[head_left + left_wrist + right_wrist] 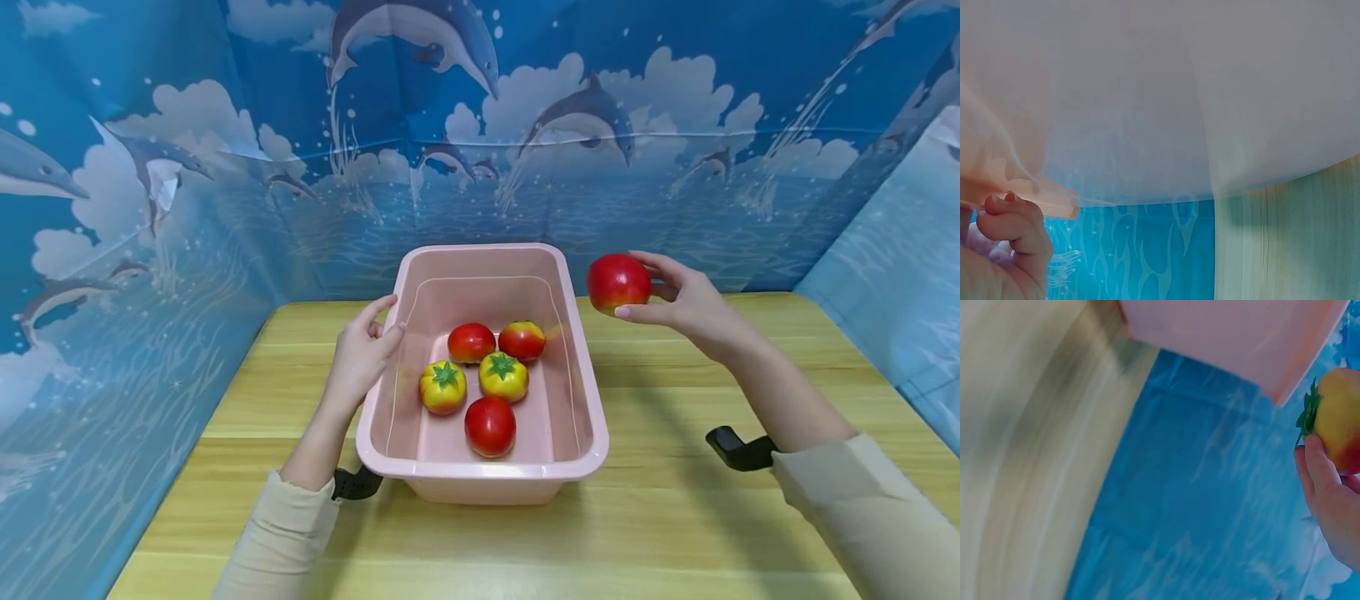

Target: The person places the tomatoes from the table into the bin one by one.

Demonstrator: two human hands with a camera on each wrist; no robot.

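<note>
My right hand [686, 304] holds a red tomato [618, 284] with a yellow underside up in the air, just right of the pink plastic bin [480, 471]. In the right wrist view the tomato [1340, 419] shows its yellow end and green leafy top, with fingers beside the leaves. My left hand [362, 354] grips the bin's left rim, and curled fingers [1019, 228] show at the rim in the left wrist view. Inside the bin lie several red-and-yellow tomatoes, among them a red one [491, 427] nearest me and a yellow one [442, 387] with its green top up.
The bin stands on a wood-grain table [675, 517]. A blue cloth backdrop [465, 192] with dolphins and clouds rises behind the table and along both sides. Black straps with camera mounts [738, 450] sit at both wrists.
</note>
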